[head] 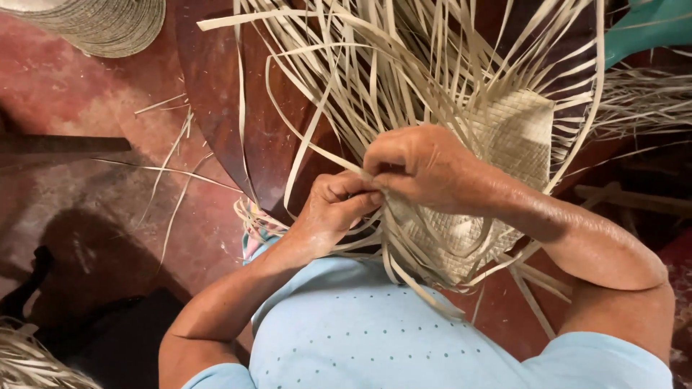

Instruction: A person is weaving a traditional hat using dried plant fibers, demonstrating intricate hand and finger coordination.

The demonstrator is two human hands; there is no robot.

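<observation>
The right hand (422,169) covers the middle of the woven piece (515,133), so the weave under its palm and knuckles is hidden. The left hand (337,205) curls over its own fingertips; which strip they pinch cannot be told. The loose strips (375,65) run off the top edge, their ends out of sight. The stacked hats (104,25) are cut by the top edge, only a curved rim showing. The teal object (649,29) is cut by the top right corner, its kind unclear. A straw heap (29,364) is clipped at the bottom left corner, and the dark shapes near it are too dim to name
</observation>
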